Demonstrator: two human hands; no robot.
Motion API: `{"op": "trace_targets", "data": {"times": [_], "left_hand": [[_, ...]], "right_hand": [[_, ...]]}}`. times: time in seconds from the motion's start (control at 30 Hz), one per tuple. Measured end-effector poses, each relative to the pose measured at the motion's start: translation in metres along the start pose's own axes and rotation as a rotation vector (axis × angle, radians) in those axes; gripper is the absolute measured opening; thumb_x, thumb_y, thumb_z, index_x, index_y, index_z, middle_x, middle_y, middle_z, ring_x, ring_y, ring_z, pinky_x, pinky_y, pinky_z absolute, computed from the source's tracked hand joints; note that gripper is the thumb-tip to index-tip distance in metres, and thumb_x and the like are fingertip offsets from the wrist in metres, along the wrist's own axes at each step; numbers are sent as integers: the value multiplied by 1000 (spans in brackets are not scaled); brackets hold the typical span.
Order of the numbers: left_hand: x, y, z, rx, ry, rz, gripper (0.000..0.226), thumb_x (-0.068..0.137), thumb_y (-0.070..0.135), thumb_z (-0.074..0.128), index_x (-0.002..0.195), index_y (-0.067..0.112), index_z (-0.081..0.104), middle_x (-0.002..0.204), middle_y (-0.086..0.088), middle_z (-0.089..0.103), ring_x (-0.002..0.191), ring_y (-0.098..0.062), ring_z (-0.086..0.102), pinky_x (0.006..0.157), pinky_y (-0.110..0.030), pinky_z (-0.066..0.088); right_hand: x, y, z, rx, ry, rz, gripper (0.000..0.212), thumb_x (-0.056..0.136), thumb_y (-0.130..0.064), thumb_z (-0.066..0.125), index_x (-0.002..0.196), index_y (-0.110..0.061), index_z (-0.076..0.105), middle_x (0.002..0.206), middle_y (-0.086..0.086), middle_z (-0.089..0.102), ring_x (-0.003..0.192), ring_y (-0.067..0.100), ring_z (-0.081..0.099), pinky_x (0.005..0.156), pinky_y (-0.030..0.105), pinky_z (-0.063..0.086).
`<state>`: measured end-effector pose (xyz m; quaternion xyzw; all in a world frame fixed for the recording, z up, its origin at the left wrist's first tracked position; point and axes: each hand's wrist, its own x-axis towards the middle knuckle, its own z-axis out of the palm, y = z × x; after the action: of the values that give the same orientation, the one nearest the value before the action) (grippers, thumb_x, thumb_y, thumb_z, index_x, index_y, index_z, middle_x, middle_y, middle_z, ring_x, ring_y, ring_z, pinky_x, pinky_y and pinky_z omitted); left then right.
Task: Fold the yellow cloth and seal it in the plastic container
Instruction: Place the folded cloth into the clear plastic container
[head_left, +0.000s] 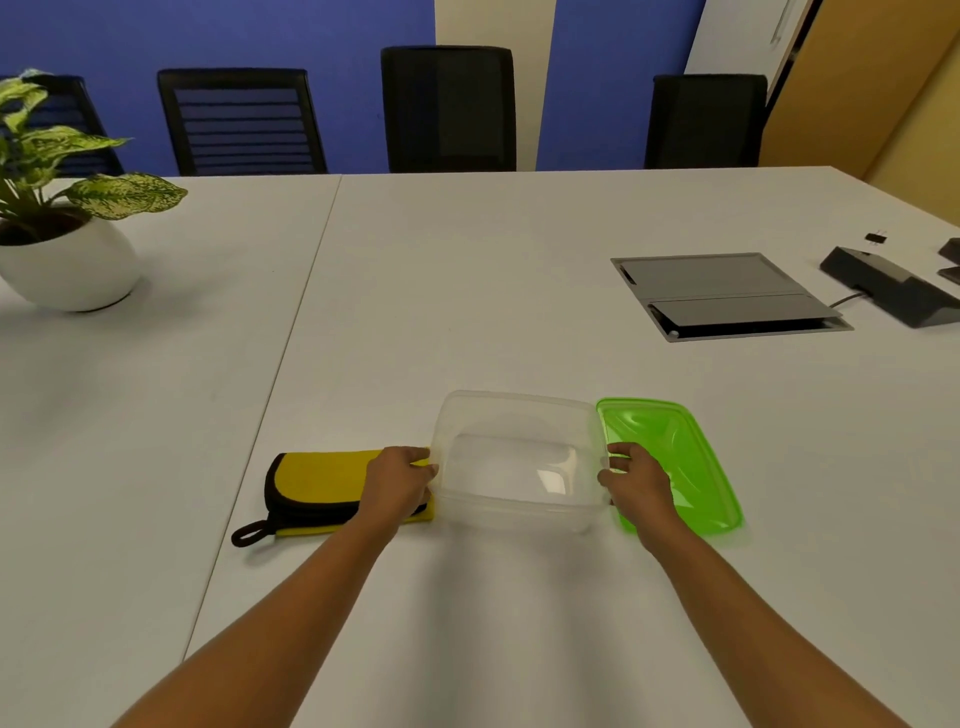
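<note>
— So, what are the hands doing?
— The left hand (400, 480) and right hand (636, 480) each grip a side of the clear plastic container (519, 415) on the white table (467, 286).
— And the cloth?
— The yellow cloth (317, 480) lies folded just left of it; the green lid (680, 457) lies just right.

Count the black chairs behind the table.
4 chairs along the table's far edge: one far left, partly hidden by the plant; one left of centre; one centre; one right. Others may sit outside the view.
</note>
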<state>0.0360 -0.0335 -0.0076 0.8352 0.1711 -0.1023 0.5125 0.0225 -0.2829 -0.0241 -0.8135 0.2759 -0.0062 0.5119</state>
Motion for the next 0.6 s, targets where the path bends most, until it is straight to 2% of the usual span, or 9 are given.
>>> {"op": "trace_targets", "data": {"times": [0.07,0.17,0.23,0.33,0.47,0.53,0.6], "left_hand": [[-1,0,6,-46,5,-25,36,85,4,59,121,1,58,85,-16,63,61,-24,57,74,-39,57],[-6,1,15,-87,2,-22,39,84,4,62,122,0,57,85,-15,61,51,-15,53,53,-21,51],[-8,2,23,-94,-1,-15,41,84,5,63,123,0,55,88,-16,63,52,-12,53,47,-12,49],[-9,2,29,-119,7,-15,42,84,4,64,124,-1,55,98,-20,67,52,-11,53,55,-16,51],[-10,1,30,-150,4,-22,40,84,6,64,123,0,56,87,-14,63,54,-14,55,56,-17,51],[-11,1,28,-172,-1,-16,39,86,11,63,123,1,56,91,-14,64,64,-21,60,60,-21,53],[-11,-2,25,-186,6,-7,38,87,15,61,123,2,56,101,-17,66,75,-24,63,64,-23,52]], "right_hand": [[4,-2,-5,1,26,-26,37,79,1,58,115,-5,59,113,15,66,87,24,58,80,40,52],[10,-3,-13,-29,52,-36,39,79,1,57,118,-5,60,115,15,66,98,30,62,90,42,51],[13,-3,-17,-34,69,-31,40,79,1,57,118,-6,61,116,15,66,101,31,62,92,43,50],[15,0,-20,-24,78,-28,39,80,1,57,118,-7,61,115,14,67,93,26,61,90,41,50],[14,1,-21,-16,82,-33,37,82,-2,57,118,-7,61,117,14,66,104,33,61,90,40,50],[14,1,-21,-51,86,-43,35,84,-5,58,119,-6,60,118,13,65,106,31,59,83,32,46],[14,-1,-18,-113,115,-77,36,84,-8,59,120,-5,58,121,14,63,110,32,57,85,33,43]]}}
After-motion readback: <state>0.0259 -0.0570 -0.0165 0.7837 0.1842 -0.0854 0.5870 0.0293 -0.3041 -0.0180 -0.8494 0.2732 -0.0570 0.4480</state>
